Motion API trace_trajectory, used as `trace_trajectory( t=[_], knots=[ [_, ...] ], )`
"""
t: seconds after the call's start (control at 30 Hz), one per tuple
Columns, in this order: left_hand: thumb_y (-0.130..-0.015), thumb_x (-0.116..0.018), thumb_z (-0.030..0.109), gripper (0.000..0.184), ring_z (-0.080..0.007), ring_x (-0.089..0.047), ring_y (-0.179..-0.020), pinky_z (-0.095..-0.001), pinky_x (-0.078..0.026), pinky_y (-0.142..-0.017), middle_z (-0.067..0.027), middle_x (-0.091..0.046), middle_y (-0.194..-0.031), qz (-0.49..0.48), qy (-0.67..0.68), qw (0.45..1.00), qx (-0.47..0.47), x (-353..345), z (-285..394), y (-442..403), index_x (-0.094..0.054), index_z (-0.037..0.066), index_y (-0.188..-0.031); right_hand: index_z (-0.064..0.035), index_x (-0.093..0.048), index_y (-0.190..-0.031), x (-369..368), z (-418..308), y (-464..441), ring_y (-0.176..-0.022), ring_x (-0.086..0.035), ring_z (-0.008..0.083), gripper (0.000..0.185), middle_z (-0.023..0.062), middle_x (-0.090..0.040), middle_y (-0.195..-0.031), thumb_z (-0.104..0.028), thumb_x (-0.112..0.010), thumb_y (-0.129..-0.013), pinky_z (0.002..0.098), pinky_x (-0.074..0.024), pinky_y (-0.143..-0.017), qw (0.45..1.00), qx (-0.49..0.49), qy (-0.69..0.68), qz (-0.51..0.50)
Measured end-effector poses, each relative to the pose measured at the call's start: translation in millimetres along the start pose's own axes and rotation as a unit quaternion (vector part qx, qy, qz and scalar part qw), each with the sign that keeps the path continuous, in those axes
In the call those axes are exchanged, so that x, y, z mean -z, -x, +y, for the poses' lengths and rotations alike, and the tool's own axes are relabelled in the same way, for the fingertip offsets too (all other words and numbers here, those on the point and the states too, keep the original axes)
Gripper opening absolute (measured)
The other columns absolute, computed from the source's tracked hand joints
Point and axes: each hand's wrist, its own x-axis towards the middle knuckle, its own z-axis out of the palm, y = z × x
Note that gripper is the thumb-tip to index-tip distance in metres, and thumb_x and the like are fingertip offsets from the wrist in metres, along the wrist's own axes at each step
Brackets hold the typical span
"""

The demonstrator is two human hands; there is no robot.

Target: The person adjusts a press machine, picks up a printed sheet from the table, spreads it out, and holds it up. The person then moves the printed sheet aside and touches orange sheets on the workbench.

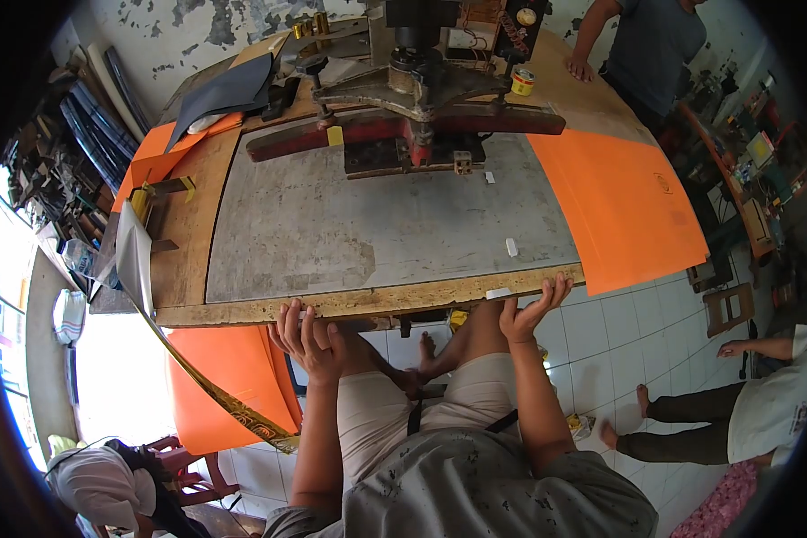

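Observation:
My left hand (307, 344) rests its fingertips on the wooden front edge (394, 299) of the work table, fingers a little apart and holding nothing. At the right end of that edge, my right hand (531, 316) lies with its fingers spread and curled upward, also without anything in it. A small white piece (498, 293) lies on the edge beside it. Between and beyond my hands is a grey metal plate (305, 224). Over its far part stands a heavy press (419, 94) with a red crossbar (278, 142). Orange sheets (619, 206) lie right of the plate.
More orange sheets (229, 386) sit below the table at left, near a hanging gold foil strip (215, 401). A dark sheet (220, 99) and a yellow can (522, 82) are at the back. Other people (655, 49) stand and sit around the table.

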Motion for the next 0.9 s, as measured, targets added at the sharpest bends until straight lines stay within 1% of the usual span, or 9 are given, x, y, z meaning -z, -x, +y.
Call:
trace_trajectory(
  t=[0.1, 0.3, 0.4, 0.5, 0.6, 0.7, 0.8, 0.87, 0.9],
  knots=[
    [-0.096, -0.059, 0.024, 0.043, -0.0392, -0.043, -0.140, -0.0598, -0.019, -0.119, -0.0159, -0.050, -0.145, 0.000, 0.005, 1.000, 0.007, 0.8, 4.1, -2.1, -0.052, 0.010, -0.135, 0.0022, -0.034, -0.142, 0.9, -1.8, 0.0, -0.149, -0.013, 0.0524, 0.061, 0.0286, -0.026, -0.155, -0.034, -0.056, -0.098, 0.0687, -0.0130, -0.118, 1.000, -0.008, -0.006, -0.003],
    [-0.095, -0.059, 0.023, 0.041, -0.0397, -0.042, -0.140, -0.0601, -0.019, -0.119, -0.0166, -0.050, -0.145, -0.001, 0.005, 1.000, 0.015, 0.0, 4.8, -1.3, -0.052, 0.010, -0.133, 0.0018, -0.036, -0.142, 7.8, -0.8, -1.4, -0.147, -0.018, 0.0515, 0.060, 0.0280, -0.030, -0.154, -0.036, -0.055, -0.100, 0.0673, -0.0158, -0.118, 1.000, 0.006, 0.000, -0.014],
    [-0.099, -0.057, 0.030, 0.042, -0.0411, -0.043, -0.139, -0.0600, -0.026, -0.117, -0.0171, -0.051, -0.144, 0.001, -0.012, 1.000, 0.009, 0.5, 5.5, -2.2, -0.052, 0.007, -0.134, 0.0018, -0.039, -0.142, 14.7, -2.9, -4.5, -0.146, -0.021, 0.0507, 0.057, 0.0271, -0.033, -0.153, -0.034, -0.053, -0.101, 0.0656, -0.0178, -0.118, 1.000, 0.003, -0.008, -0.027],
    [-0.099, -0.057, 0.030, 0.042, -0.0406, -0.043, -0.139, -0.0600, -0.026, -0.117, -0.0167, -0.051, -0.144, 0.004, -0.010, 1.000, 0.010, -0.5, 5.5, -2.1, -0.051, 0.008, -0.134, 0.0020, -0.040, -0.142, 20.6, -4.9, -8.5, -0.146, -0.023, 0.0508, 0.055, 0.0262, -0.036, -0.152, -0.034, -0.052, -0.102, 0.0642, -0.0191, -0.118, 0.999, 0.006, -0.010, -0.036],
    [-0.099, -0.058, 0.029, 0.041, -0.0402, -0.042, -0.139, -0.0601, -0.026, -0.117, -0.0162, -0.051, -0.144, 0.012, -0.013, 1.000, 0.007, -2.7, 4.2, -0.6, -0.051, 0.008, -0.134, 0.0021, -0.045, -0.140, 25.7, -7.0, -12.9, -0.143, -0.030, 0.0490, 0.052, 0.0248, -0.042, -0.149, -0.034, -0.050, -0.102, 0.0607, -0.0242, -0.116, 0.999, 0.005, -0.005, -0.036],
    [-0.095, -0.058, 0.025, 0.040, -0.0403, -0.041, -0.140, -0.0612, -0.021, -0.118, -0.0167, -0.051, -0.144, 0.018, 0.006, 1.000, 0.015, -6.0, 2.2, 1.9, -0.052, 0.010, -0.132, 0.0018, -0.049, -0.138, 44.5, -11.4, -27.1, -0.141, -0.036, 0.0430, 0.050, 0.0224, -0.049, -0.145, -0.034, -0.048, -0.103, 0.0552, -0.0285, -0.113, 0.997, 0.001, 0.003, -0.081],
    [-0.095, -0.059, 0.026, 0.042, -0.0404, -0.041, -0.140, -0.0619, -0.021, -0.118, -0.0169, -0.050, -0.144, 0.015, 0.000, 1.000, 0.014, -5.7, 2.2, 1.8, -0.051, 0.010, -0.134, 0.0017, -0.050, -0.139, 71.9, 7.7, -43.5, -0.138, -0.042, 0.0371, 0.051, 0.0205, -0.052, -0.143, -0.034, -0.047, -0.103, 0.0503, -0.0301, -0.112, 0.997, 0.017, -0.017, -0.071],
    [-0.095, -0.059, 0.026, 0.043, -0.0408, -0.041, -0.140, -0.0623, -0.020, -0.118, -0.0172, -0.049, -0.145, 0.017, 0.000, 1.000, 0.010, -7.2, 0.7, 2.3, -0.050, 0.010, -0.135, 0.0025, -0.047, -0.145, 93.2, 13.9, -89.5, -0.137, -0.045, 0.0361, 0.053, 0.0214, -0.051, -0.144, -0.032, -0.048, -0.104, 0.0491, -0.0296, -0.112, 0.997, 0.041, 0.069, -0.004],
    [-0.095, -0.059, 0.026, 0.044, -0.0410, -0.041, -0.140, -0.0626, -0.020, -0.119, -0.0173, -0.049, -0.145, 0.016, 0.002, 1.000, 0.008, -7.1, -0.3, 3.6, -0.049, 0.010, -0.135, 0.0016, -0.042, -0.148, 101.8, 15.8, -116.1, -0.137, -0.045, 0.0372, 0.054, 0.0214, -0.051, -0.145, -0.029, -0.048, -0.104, 0.0506, -0.0312, -0.112, 0.994, 0.009, 0.111, 0.011]
  ],
)
